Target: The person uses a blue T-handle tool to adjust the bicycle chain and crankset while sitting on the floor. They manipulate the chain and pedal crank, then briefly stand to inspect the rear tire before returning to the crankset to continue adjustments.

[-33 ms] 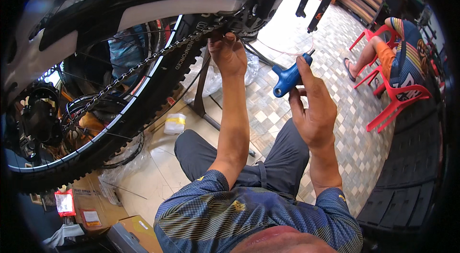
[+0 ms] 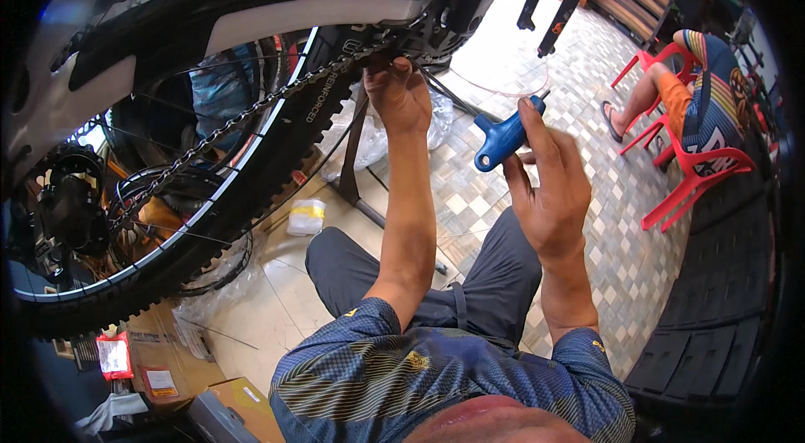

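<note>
With the clock face centred on the view, a blue T-shaped tool [image 2: 500, 143] is held at two o'clock, its short dark tip pointed toward one o'clock. It is pinched between the thumb and fingers of the right hand [image 2: 552, 204], which is seen at three o'clock, well apart from the bicycle. The left hand [image 2: 401, 97] is raised at twelve o'clock, its fingers curled beneath the chain [image 2: 239, 117] near the crank area; its fingertips are partly hidden, so whether anything is gripped there cannot be told. The bicycle frame [image 2: 319, 11] is spread across eleven o'clock, and the knobbly tyre [image 2: 289, 128] is curved from the left hand down toward eight o'clock. A suspension fork [image 2: 563, 15] is shown at one o'clock. Between two and three o'clock, a person [image 2: 708, 95] is seated among red chairs [image 2: 700, 170]. A cardboard box [image 2: 247, 405] is placed at seven o'clock.
</note>
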Motion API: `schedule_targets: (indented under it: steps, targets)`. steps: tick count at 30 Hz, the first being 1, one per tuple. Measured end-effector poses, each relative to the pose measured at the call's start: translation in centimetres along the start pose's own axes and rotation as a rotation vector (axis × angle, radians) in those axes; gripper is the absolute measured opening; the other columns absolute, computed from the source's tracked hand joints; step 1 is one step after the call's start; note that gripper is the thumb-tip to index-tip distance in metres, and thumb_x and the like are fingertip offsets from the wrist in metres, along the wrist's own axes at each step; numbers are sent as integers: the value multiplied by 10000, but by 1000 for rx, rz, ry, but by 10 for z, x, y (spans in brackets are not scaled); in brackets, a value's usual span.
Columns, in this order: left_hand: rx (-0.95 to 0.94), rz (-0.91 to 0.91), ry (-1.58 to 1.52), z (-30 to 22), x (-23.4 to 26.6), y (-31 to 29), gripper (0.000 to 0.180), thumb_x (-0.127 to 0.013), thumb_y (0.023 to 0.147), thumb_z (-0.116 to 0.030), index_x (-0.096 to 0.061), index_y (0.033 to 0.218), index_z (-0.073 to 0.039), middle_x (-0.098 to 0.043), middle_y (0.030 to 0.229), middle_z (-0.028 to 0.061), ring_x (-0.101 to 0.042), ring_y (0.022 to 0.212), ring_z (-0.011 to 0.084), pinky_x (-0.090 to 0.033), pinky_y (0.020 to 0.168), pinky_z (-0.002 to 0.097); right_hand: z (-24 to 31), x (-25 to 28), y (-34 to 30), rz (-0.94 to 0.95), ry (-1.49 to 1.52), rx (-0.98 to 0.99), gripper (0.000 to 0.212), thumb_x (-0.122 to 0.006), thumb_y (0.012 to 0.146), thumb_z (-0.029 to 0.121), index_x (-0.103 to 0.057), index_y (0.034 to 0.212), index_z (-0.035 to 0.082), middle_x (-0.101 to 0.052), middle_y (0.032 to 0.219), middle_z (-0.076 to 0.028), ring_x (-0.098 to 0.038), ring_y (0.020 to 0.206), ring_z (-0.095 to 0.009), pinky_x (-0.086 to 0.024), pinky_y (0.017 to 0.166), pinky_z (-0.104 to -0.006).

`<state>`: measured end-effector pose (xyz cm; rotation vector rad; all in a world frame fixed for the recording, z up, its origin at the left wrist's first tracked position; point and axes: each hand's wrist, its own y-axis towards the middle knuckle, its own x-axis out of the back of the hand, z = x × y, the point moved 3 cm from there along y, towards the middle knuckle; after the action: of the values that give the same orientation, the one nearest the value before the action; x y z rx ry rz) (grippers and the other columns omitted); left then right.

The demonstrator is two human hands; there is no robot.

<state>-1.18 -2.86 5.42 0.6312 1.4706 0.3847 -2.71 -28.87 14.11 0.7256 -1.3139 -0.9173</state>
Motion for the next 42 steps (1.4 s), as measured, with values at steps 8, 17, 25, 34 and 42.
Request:
schedule_targets:
  steps: [8,17,25,34,42]
  targets:
    - [28,-20,-60,3,-14,-1,473,-755,770,103,-651,1183,-102,-667,1202,37,-645,1054,135,-532,878,203,5,-18,-7,-11,585,-447,469,-699,937,126,-541,1368,30,-615,770,-25,-560,623,-52,-459,569,-199]
    - [21,-4,-75,1,-9,9,432,-754,767,111,-674,1136,-98,-683,1157,36,-660,1014,140,-542,862,213,1,-5,1,55,81,-77,549,-787,807,64,-612,1327,68,-619,883,-90,-591,699,-155,-513,661,-247]
    - [14,-10,-48,4,1,9,431,-754,755,123,-674,1118,-94,-690,1122,25,-664,972,119,-548,823,196,-5,-19,5,-21,569,-420,487,-650,969,230,-527,1400,41,-627,776,-26,-582,637,-69,-454,541,-191]
    - [21,-45,-57,0,-1,8,420,-762,756,121,-676,1103,-99,-693,1103,17,-666,961,115,-547,831,195,-2,1,9,-25,4,5,428,-760,865,114,-647,1271,40,-633,902,-112,-598,666,-145,-488,560,-263]
    - [21,-27,-44,1,-3,9,434,-747,762,133,-674,1119,-102,-693,1117,15,-665,961,115,-545,842,206,0,-24,-7,65,731,-505,447,-635,980,129,-508,1393,18,-679,826,-77,-642,700,-78,-528,632,-239]
